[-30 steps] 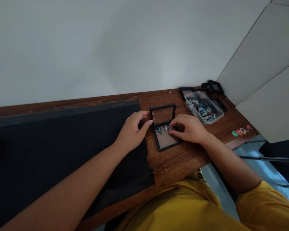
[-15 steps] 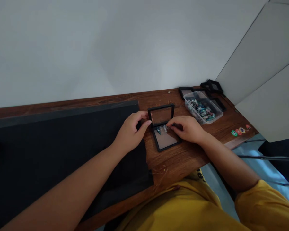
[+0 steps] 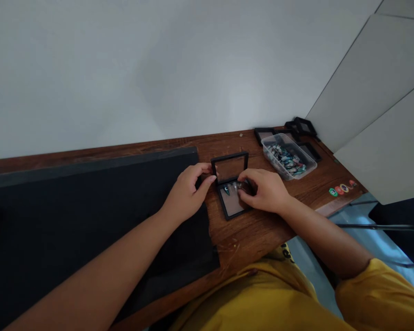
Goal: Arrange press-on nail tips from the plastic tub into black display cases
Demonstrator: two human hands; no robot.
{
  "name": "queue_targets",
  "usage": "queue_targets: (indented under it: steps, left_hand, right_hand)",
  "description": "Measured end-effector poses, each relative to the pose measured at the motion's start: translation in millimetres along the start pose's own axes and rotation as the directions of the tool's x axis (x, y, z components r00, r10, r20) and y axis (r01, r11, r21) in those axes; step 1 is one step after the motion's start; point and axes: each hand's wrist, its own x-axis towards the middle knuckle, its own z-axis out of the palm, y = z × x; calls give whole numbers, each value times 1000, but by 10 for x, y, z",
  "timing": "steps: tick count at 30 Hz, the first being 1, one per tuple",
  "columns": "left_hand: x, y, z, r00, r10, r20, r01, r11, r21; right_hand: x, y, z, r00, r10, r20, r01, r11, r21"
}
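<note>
A black-framed display case [image 3: 233, 207] stands open on the wooden table, its see-through lid [image 3: 230, 168] tilted up at the back. My left hand [image 3: 186, 192] grips the lid's left edge between thumb and fingers. Inside, along the hinge side of the clear film, lies a dark teal press-on nail [image 3: 227, 190] with a pale mark, and paler nails [image 3: 234, 185] sit beside it. My right hand [image 3: 267, 189] is over the case's right side, thumb and forefinger around a small press-on nail [image 3: 240, 186]. The fingers partly cover that nail and the case's right edge.
A clear plastic tub [image 3: 288, 156] full of mixed press-on nails stands to the right. More black cases [image 3: 305, 126] lie behind and around it by the wall. Round stickers [image 3: 338, 189] mark the table's right edge. A black mat [image 3: 89, 230] covers the left side.
My right thumb has moved down and away from the forefinger, so the right hand's grip is wider. My left hand still holds the lid. The view has shifted slightly.
</note>
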Motion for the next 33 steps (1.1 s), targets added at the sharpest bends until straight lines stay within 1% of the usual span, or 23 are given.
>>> queue_targets:
  steps: [3, 6, 8, 12, 17, 19, 23, 26, 30, 33]
  left_hand:
    - [1, 7, -3, 1000, 6, -8, -6, 1000, 2]
    - [1, 12, -5, 1000, 8, -7, -8, 1000, -1]
    - [0, 13, -3, 1000, 4, -4, -4, 1000, -3]
    - [-3, 16, -1, 1000, -17, -15, 16, 1000, -10]
    - [-4, 23, -13, 1000, -27, 3, 27, 1000, 9]
    - [-3, 25, -16, 999, -33, 1, 33, 999, 8]
    - [-2, 33, -19, 999, -40, 2, 40, 999, -8]
    - [-2, 39, -21, 999, -29, 18, 29, 1000, 5]
    - [-3, 26, -14, 1000, 14, 5, -14, 999, 31]
    - [-5, 9, -1, 1000, 18, -7, -18, 999, 28]
  right_hand:
    - [11, -23, 11, 998, 45, 34, -45, 999, -14]
    - [22, -5, 24, 996, 81, 29, -82, 996, 26]
    - [22, 10, 30, 996, 84, 32, -86, 995, 58]
    - [18, 25, 37, 997, 72, 29, -74, 995, 69]
    - [10, 17, 31, 998, 58, 35, -59, 998, 38]
    - [-1, 8, 24, 999, 41, 22, -42, 998, 40]
    - [-26, -8, 12, 999, -23, -45, 26, 998, 62]
    - [-30, -10, 17, 999, -46, -29, 48, 997, 59]
    - [-14, -9, 42, 1000, 7, 20, -8, 999, 37]
    - [-3, -14, 59, 998, 45, 33, -47, 998, 40]
